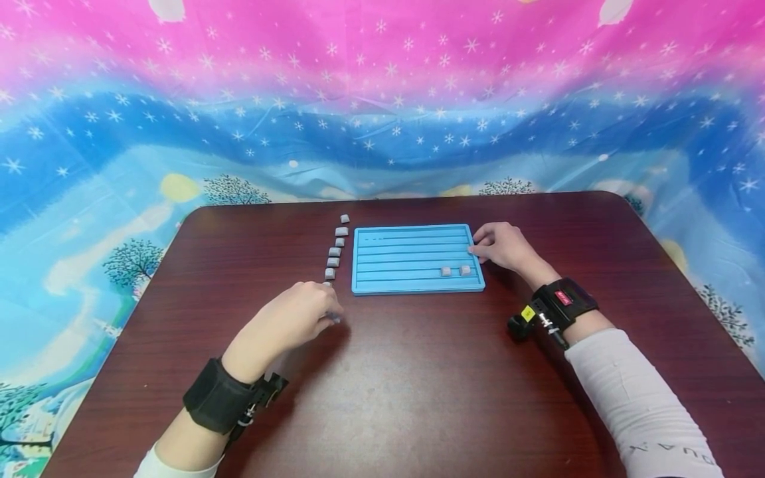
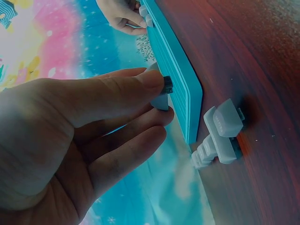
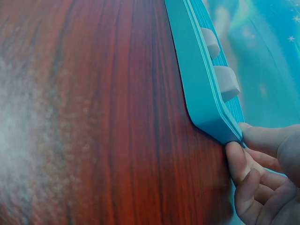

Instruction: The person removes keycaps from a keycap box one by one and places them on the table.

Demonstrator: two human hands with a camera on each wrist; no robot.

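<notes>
My left hand (image 1: 301, 315) pinches a grey keycap (image 2: 161, 100) between thumb and fingers, its dark underside showing in the left wrist view. The hand is above the table, left of a light blue ridged tray (image 1: 412, 250). At the tray's right edge, my right hand (image 1: 508, 247) grips the rim between thumb and finger, near a corner in the right wrist view. Two pale keycaps, one at the left (image 1: 445, 271) and one at the right (image 1: 465, 270), sit in a lower row of the tray.
Several loose grey keycaps (image 1: 335, 252) stand in a line along the tray's left side, the nearest partly hidden by my left hand. Everything lies on a dark red-brown wooden table (image 1: 418, 372). A patterned cloth (image 1: 382, 119) hangs behind the table's far edge.
</notes>
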